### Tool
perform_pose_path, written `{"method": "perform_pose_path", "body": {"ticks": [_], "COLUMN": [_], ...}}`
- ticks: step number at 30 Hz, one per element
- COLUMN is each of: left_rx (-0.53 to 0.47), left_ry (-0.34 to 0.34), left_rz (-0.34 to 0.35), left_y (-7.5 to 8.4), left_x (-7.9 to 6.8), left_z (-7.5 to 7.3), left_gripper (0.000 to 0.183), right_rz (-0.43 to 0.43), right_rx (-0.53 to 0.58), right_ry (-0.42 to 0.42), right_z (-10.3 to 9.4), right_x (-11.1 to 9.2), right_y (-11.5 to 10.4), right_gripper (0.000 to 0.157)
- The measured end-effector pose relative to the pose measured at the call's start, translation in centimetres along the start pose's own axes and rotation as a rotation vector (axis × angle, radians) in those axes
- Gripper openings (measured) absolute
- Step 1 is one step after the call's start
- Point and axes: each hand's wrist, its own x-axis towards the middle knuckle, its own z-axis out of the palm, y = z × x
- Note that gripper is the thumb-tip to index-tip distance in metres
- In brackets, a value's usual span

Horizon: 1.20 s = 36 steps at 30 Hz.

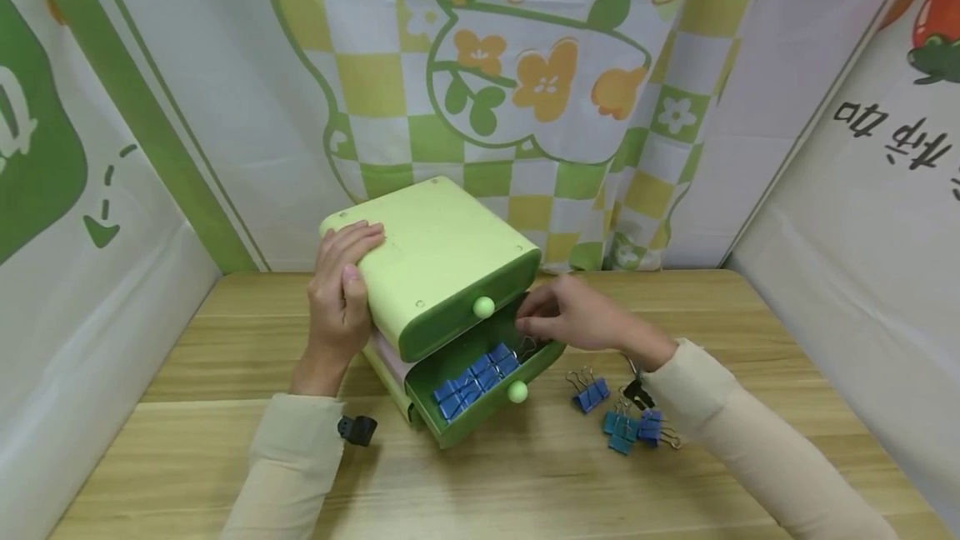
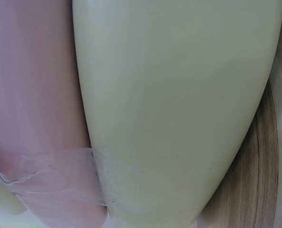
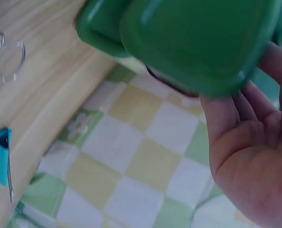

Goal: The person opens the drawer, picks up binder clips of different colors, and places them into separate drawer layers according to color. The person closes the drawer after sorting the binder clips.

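A small desktop drawer box (image 1: 442,248) with a light green top stands tilted to the view on the table. My left hand (image 1: 341,290) rests against its upper left edge, fingers lying over the top. Below the closed top drawer, a dark green drawer (image 1: 480,423) is pulled out, with a row of blue binder clips (image 1: 476,380) inside. My right hand (image 1: 577,315) reaches into that drawer's right end, beside a clip's wire handles (image 1: 528,347). The drawer front covers its fingertips in the right wrist view, and I cannot tell whether they hold a clip.
On the wooden table (image 1: 225,440), right of the drawer, lie a blue binder clip (image 1: 591,394), teal clips (image 1: 621,427), another blue clip (image 1: 655,428) and a black object (image 1: 639,394) by the right cuff. A checkered curtain (image 1: 450,140) hangs behind.
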Motion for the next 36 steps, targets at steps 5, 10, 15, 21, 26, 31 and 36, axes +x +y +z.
{"method": "perform_pose_path", "body": {"ticks": [5, 10, 15, 21, 26, 31, 36], "left_rx": [0.001, 0.001, 0.007, 0.011, 0.007, 0.006, 0.005], "left_ry": [-0.001, 0.009, 0.014, 0.007, 0.006, 0.008, 0.003], "left_rz": [-0.003, -0.004, -0.006, -0.01, -0.012, -0.009, -0.008], "left_y": [-0.1, -0.3, -0.3, -0.3, -0.2, -0.2, -0.1], "left_x": [0.1, 0.0, -0.1, -0.2, -0.2, -0.2, -0.2], "left_z": [0.1, 0.0, -0.1, -0.1, -0.1, 0.0, 0.2], "left_gripper": [0.047, 0.046, 0.046, 0.047, 0.047, 0.047, 0.047], "right_rz": [0.068, 0.141, 0.211, 0.206, 0.17, 0.181, 0.212], "right_rx": [0.008, -0.006, -0.09, -0.16, -0.19, -0.172, -0.143], "right_ry": [0.159, 0.244, 0.165, 0.0, -0.095, -0.173, -0.245], "right_z": [-2.3, -4.4, -4.8, -3.3, -1.9, -0.7, 0.3], "right_x": [-1.3, -2.4, -3.5, -4.7, -4.9, -4.9, -4.8], "right_y": [0.4, 1.8, 3.8, 6.2, 7.4, 8.1, 8.4], "right_gripper": [0.018, 0.016, 0.017, 0.019, 0.023, 0.02, 0.011]}}
